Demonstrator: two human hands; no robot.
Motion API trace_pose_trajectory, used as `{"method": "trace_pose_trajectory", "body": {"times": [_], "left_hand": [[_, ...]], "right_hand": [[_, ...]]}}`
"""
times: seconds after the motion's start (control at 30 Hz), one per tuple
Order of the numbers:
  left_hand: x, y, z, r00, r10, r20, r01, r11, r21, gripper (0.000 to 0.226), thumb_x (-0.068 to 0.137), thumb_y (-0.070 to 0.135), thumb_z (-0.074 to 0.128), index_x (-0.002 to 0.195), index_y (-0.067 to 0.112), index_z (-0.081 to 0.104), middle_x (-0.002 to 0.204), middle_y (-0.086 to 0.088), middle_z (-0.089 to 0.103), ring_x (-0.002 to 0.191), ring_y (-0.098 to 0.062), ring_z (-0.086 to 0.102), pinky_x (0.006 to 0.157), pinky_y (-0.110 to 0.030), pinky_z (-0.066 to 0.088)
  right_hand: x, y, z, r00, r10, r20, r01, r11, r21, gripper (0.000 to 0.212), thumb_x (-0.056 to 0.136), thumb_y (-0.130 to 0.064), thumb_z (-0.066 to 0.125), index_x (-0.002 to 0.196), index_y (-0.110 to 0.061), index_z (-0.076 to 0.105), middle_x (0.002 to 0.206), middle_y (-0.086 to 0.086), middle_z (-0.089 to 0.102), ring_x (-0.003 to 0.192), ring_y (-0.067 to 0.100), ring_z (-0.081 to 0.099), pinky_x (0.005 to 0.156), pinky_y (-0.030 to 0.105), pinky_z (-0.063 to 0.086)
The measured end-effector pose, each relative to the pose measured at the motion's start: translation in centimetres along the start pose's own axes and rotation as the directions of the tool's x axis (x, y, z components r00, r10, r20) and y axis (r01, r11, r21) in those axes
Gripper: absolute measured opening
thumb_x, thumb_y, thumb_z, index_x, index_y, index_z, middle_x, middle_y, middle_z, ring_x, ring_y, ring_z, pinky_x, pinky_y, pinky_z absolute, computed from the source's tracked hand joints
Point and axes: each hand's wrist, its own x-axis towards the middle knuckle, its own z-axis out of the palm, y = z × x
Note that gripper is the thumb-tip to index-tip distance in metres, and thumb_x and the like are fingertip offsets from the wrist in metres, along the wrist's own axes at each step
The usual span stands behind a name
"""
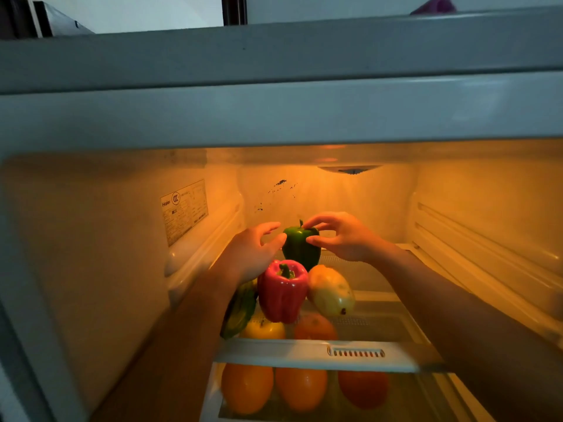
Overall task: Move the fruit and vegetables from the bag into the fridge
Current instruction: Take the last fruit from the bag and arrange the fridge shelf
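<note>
Both arms reach deep into the open fridge (91,239), where the amber light tints everything orange. The green pepper (300,254) stands upright at the back of the glass shelf (304,352), stem up, and both hands are on it. The right hand (344,239) pinches it near the top, with the forefinger by the stem and the thumb on the side. The left hand (256,245) cups the other side, thumb against the skin and fingers curved round toward the back, where their tips are hidden from me. Just in front of it stands a red pepper (282,290), which hides the green one's lower part. A yellow-green fruit (331,292), perhaps a mango, leans against the red pepper's right side. To the left, a second green vegetable (240,310) is half covered by the left forearm, so its shape is hard to read. Lower down a yellow fruit (263,329) and an orange fruit (315,328) show dimly, their bottoms cut off by the shelf's front rail. Below the rail, three oranges (301,388) sit in the drawer (210,397), blurred by its clear front. A label (184,208) on the left wall is too small to read.
</note>
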Motion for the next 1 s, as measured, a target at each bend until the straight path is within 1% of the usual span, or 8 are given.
{"method": "trace_pose_trajectory", "body": {"times": [0.2, 0.33, 0.47, 0.57, 0.67, 0.73, 0.87, 1.0], "left_hand": [[-0.1, 0.2, 0.1, 0.999, 0.006, 0.039, -0.004, 0.998, -0.055, 0.043, 0.096, 0.042, 0.038, 0.136, 0.027, 0.043, 0.14, 0.003, 0.048, 0.126, -0.015, 0.043, 0.093, -0.024, 0.031], [-0.2, 0.4, 0.0, 0.998, 0.018, 0.062, -0.013, 0.997, -0.079, 0.044, 0.097, 0.044, 0.033, 0.136, 0.026, 0.044, 0.138, 0.002, 0.05, 0.123, -0.014, 0.046, 0.092, -0.025, 0.031], [-0.5, 0.6, -0.4, 0.998, 0.043, 0.049, -0.039, 0.997, -0.073, 0.043, 0.097, 0.044, 0.035, 0.134, 0.026, 0.046, 0.135, 0.002, 0.053, 0.12, -0.014, 0.048, 0.091, -0.025, 0.034], [-0.8, 0.7, -0.7, 0.998, 0.044, 0.038, -0.043, 0.998, -0.047, 0.041, 0.096, 0.043, 0.038, 0.131, 0.025, 0.05, 0.132, 0.002, 0.055, 0.111, -0.009, 0.049, 0.087, -0.024, 0.034], [-1.2, 0.5, -0.9, 0.999, 0.03, 0.037, -0.029, 0.999, -0.014, 0.039, 0.095, 0.044, 0.041, 0.127, 0.025, 0.053, 0.128, 0.002, 0.057, 0.107, -0.009, 0.05, 0.087, -0.025, 0.037], [-1.5, 0.6, -1.1, 0.999, 0.025, 0.025, -0.025, 1.0, -0.008, 0.038, 0.094, 0.045, 0.043, 0.125, 0.026, 0.054, 0.127, 0.002, 0.059, 0.109, -0.011, 0.052, 0.087, -0.026, 0.039], [-2.4, 1.5, -2.0, 0.998, 0.064, -0.014, -0.063, 0.997, 0.038, 0.036, 0.093, 0.045, 0.045, 0.121, 0.025, 0.056, 0.123, 0.003, 0.059, 0.102, -0.01, 0.052, 0.08, -0.025, 0.037], [-3.9, 2.8, -2.8, 0.989, 0.142, -0.026, -0.137, 0.979, 0.153, 0.039, 0.092, 0.046, 0.046, 0.123, 0.026, 0.055, 0.128, 0.003, 0.057, 0.112, -0.014, 0.052, 0.085, -0.026, 0.037]], "right_hand": [[-0.8, -0.7, 0.2, 1.0, -0.024, 0.007, 0.024, 0.997, 0.068, 0.017, 0.083, -0.016, 0.068, 0.098, -0.024, 0.065, 0.111, -0.005, 0.061, 0.107, 0.012, 0.056, 0.089, 0.028, 0.047], [-1.1, -0.8, 0.2, 1.0, -0.022, -0.016, 0.023, 0.997, 0.07, 0.017, 0.082, -0.015, 0.07, 0.095, -0.025, 0.066, 0.113, -0.002, 0.062, 0.108, 0.015, 0.057, 0.091, 0.035, 0.05], [-1.3, -1.1, 0.7, 1.0, 0.009, 0.0, -0.009, 0.996, 0.092, 0.019, 0.081, -0.015, 0.07, 0.098, -0.024, 0.067, 0.12, -0.001, 0.06, 0.109, 0.015, 0.055, 0.09, 0.034, 0.049], [-1.4, -1.5, 1.0, 0.999, 0.031, 0.018, -0.033, 0.995, 0.096, 0.021, 0.082, -0.017, 0.069, 0.101, -0.024, 0.066, 0.121, -0.002, 0.058, 0.11, 0.014, 0.053, 0.088, 0.031, 0.047], [-1.5, -1.9, 1.1, 0.999, 0.05, 0.022, -0.052, 0.994, 0.099, 0.021, 0.082, -0.02, 0.07, 0.101, -0.026, 0.066, 0.121, -0.003, 0.059, 0.113, 0.014, 0.052, 0.091, 0.035, 0.048], [-1.7, -2.0, 1.2, 0.999, 0.053, 0.004, -0.053, 0.994, 0.091, 0.02, 0.081, -0.023, 0.07, 0.1, -0.028, 0.066, 0.123, -0.004, 0.058, 0.114, 0.013, 0.051, 0.093, 0.036, 0.046], [-2.8, -2.7, 0.8, 0.998, 0.026, -0.063, -0.022, 0.998, 0.06, 0.019, 0.082, -0.028, 0.068, 0.101, -0.03, 0.064, 0.124, -0.004, 0.059, 0.113, 0.012, 0.052, 0.088, 0.031, 0.044], [-5.2, -3.7, 0.4, 0.988, -0.007, -0.152, 0.0, 0.999, -0.045, 0.021, 0.084, -0.034, 0.065, 0.105, -0.031, 0.063, 0.123, -0.007, 0.06, 0.112, 0.008, 0.053, 0.083, 0.026, 0.039]]}}
